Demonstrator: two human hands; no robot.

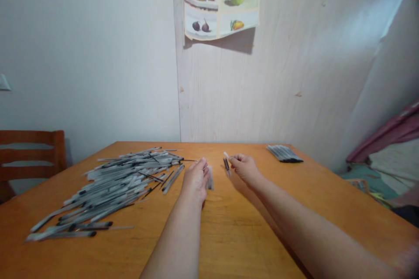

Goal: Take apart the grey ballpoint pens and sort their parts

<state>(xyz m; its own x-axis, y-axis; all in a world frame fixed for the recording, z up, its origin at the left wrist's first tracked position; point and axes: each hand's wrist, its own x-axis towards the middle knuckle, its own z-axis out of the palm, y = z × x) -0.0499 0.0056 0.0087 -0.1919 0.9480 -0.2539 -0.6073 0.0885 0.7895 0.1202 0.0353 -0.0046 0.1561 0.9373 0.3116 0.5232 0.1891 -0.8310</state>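
My left hand [196, 178] rests on its edge near the middle of the table, fingers curled together. Against its inner side is a small bundle of slim, clear-sleeved pens [210, 178], partly hidden by the fingers. My right hand [245, 167] pinches thumb and fingers on a small whitish piece [225, 154], too blurred to name. Just left of those fingertips are slim dark pen-like sticks [226, 166] with pale tips; whether the hand touches them I cannot tell.
A large loose heap of sleeved pens with dark ends [121, 183] covers the table's left side. At the back right lies a neat row of similar pens [284, 154]. A wooden chair [31, 150] stands left; cloth [389, 161] lies beyond the right edge.
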